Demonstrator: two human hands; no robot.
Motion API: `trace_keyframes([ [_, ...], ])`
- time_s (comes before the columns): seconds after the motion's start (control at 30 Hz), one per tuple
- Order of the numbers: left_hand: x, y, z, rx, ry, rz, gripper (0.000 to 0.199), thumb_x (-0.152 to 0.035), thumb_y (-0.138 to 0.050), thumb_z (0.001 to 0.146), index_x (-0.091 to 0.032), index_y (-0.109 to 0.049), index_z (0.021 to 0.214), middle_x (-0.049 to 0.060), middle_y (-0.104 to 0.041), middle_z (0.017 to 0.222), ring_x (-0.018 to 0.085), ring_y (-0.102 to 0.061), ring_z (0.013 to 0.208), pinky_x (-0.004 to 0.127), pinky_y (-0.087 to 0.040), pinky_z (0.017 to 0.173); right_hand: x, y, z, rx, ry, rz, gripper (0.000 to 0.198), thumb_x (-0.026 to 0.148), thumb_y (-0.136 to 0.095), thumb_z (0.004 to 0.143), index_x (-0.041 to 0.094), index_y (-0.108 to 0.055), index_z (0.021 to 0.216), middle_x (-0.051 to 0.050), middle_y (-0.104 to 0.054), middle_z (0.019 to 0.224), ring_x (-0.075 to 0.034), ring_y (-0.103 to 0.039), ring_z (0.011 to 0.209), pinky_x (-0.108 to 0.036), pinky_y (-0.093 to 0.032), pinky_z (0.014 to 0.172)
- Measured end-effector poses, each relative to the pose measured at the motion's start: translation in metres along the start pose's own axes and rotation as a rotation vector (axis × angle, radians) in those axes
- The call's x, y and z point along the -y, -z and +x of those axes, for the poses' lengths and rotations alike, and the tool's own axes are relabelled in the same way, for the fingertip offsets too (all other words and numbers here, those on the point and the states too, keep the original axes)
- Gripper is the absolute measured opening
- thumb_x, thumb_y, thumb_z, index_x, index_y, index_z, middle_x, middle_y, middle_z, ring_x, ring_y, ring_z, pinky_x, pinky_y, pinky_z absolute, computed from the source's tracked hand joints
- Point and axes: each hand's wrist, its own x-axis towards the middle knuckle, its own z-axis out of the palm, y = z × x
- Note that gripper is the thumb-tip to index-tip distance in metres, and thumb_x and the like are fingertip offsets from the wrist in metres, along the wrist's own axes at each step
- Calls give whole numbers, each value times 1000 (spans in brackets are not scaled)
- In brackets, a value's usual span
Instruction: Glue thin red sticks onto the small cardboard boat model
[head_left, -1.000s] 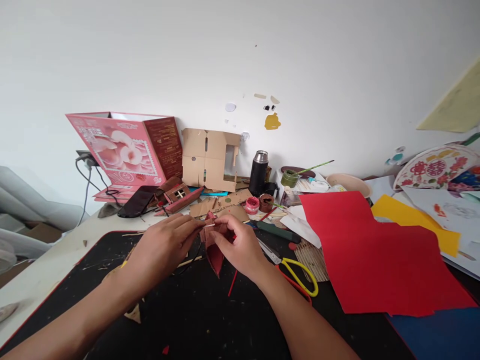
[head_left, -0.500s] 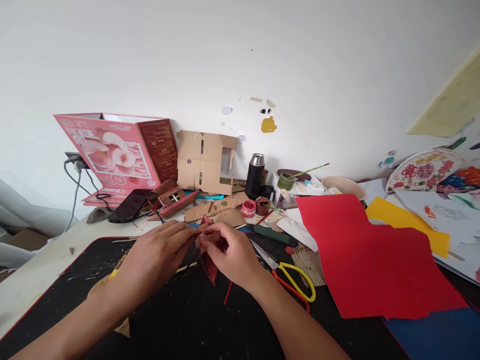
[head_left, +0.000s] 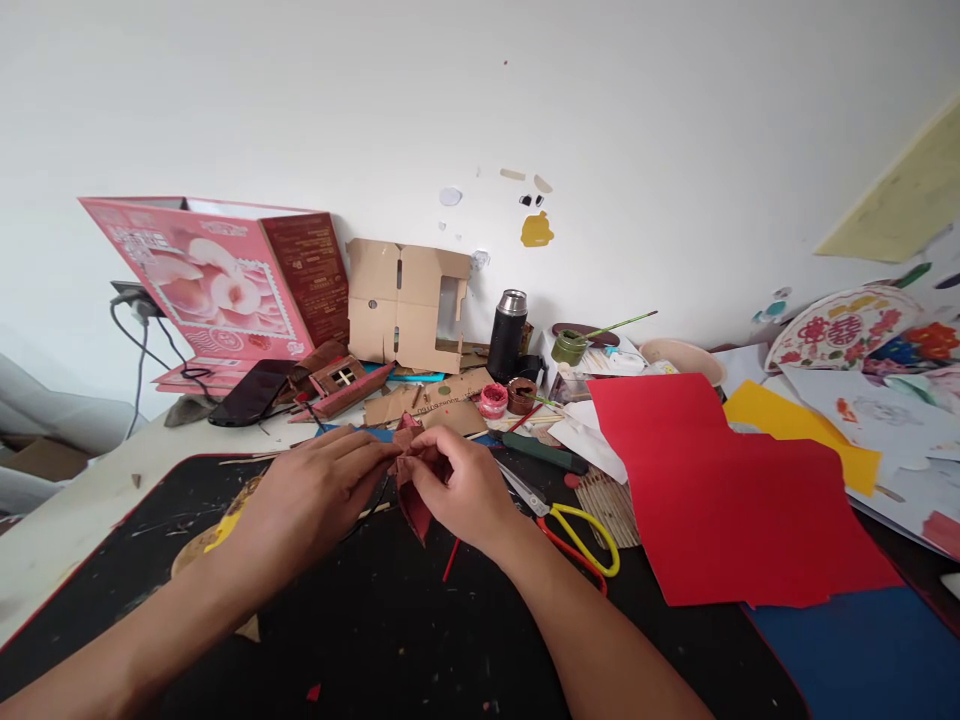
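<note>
Between both hands, over the black mat (head_left: 352,640), is a small reddish-brown model boat (head_left: 413,505) that looks like painted cardboard. My left hand (head_left: 319,490) is closed, its fingertips pressed against the boat's left side. My right hand (head_left: 461,490) pinches the boat from the right with thumb and forefinger. The fingers hide the boat's middle. Just right of my right hand lie scissors (head_left: 559,515) with yellow and red handles. A thin red stick (head_left: 451,560) rests below the boat.
Behind the hands stand a second model boat (head_left: 341,390), a cardboard sheet (head_left: 409,300), a black flask (head_left: 508,335) and paint jars (head_left: 493,401). Red paper (head_left: 735,500) covers the right side. A pink box (head_left: 225,290) and a phone (head_left: 251,391) are at the left.
The whole view has shifted slightly, so the scene sits a little higher in the picture. Both hands keep their hold on the boat, with only small finger movement.
</note>
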Motion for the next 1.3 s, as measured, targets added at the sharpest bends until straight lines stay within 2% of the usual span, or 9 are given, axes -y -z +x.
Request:
trace_keyframes([
  [0.2,2,-2,-2,9,67,-70,37,-37,-51,107,-24,-82,120,12,-84,114,30,-79,96,39,-61,84,3,1,0,0,5,29,9,27,-68,97,23,-68,105,-1,-78,89,-17,-73,78,-29,-54,74],
  [0.4,2,2,1,10,140,-166,34,-40,-54,105,-26,-83,114,9,-85,110,28,-80,98,36,-62,88,4,2,1,64,-50,228,24,32,-70,96,22,-67,118,-1,-76,88,-19,-73,81,-31,-55,76],
  [0.5,-2,7,4,34,226,-298,32,-44,-58,103,-27,-84,110,5,-86,107,25,-80,95,32,-61,90,4,3,2,61,-88,270,28,35,-72,94,22,-67,119,-1,-75,90,-20,-72,83,-33,-54,78],
  [0.63,-2,13,6,78,399,-438,34,-54,-64,96,-29,-85,105,3,-86,104,26,-79,91,31,-61,83,1,3,4,6,-104,313,25,36,-71,95,22,-67,115,0,-71,85,-19,-68,79,-31,-52,75],
  [0.8,4,16,8,114,570,-601,44,-65,-69,88,-26,-86,102,4,-86,99,29,-78,90,33,-60,82,-1,2,5,-37,-148,405,18,39,-70,95,22,-68,100,1,-64,77,-17,-62,71,-29,-49,66],
  [0.97,1,14,12,176,619,-767,49,-68,-73,86,-23,-84,102,5,-83,93,23,-73,78,29,-57,71,1,-3,4,-1,-165,501,19,39,-73,92,21,-68,96,1,-62,75,-15,-58,64,-29,-47,62],
  [1.13,-7,10,12,212,657,-914,50,-69,-78,82,-22,-82,98,4,-79,86,19,-68,71,27,-55,68,4,-5,4,-2,-201,563,21,40,-75,91,21,-67,96,2,-62,74,-14,-55,61,-28,-46,60],
  [1.3,-11,11,15,271,682,-963,50,-69,-79,80,-22,-81,96,3,-80,85,19,-68,72,28,-57,69,7,-3,4,2,-217,573,22,41,-76,90,20,-68,94,3,-61,72,-13,-54,59,-26,-45,58],
])
